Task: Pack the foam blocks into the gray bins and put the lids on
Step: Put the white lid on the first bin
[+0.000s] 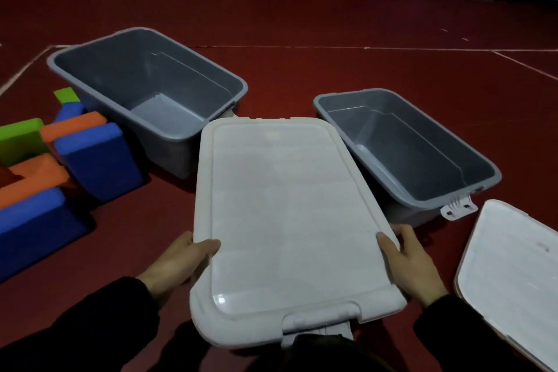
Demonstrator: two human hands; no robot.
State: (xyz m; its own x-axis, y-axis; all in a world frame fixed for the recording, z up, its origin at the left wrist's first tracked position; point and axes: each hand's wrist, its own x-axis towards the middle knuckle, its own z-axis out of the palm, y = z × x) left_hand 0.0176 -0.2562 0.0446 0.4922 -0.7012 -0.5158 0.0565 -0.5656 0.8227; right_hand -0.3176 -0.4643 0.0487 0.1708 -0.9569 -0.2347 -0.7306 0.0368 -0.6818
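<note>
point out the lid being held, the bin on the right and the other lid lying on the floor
held lid (pixel 290 220), head view, middle of its flat top panel
right bin (pixel 422 154), head view, inner floor of the bin
second lid (pixel 513 275), head view, middle of its visible face at the right edge

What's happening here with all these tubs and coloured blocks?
A person holds a white plastic lid by its sides, left hand and right hand. Two gray plastic bins sit open and empty on the red floor. Blue, orange and green foam blocks lie unpacked at left; another white lid lies at right.
</note>
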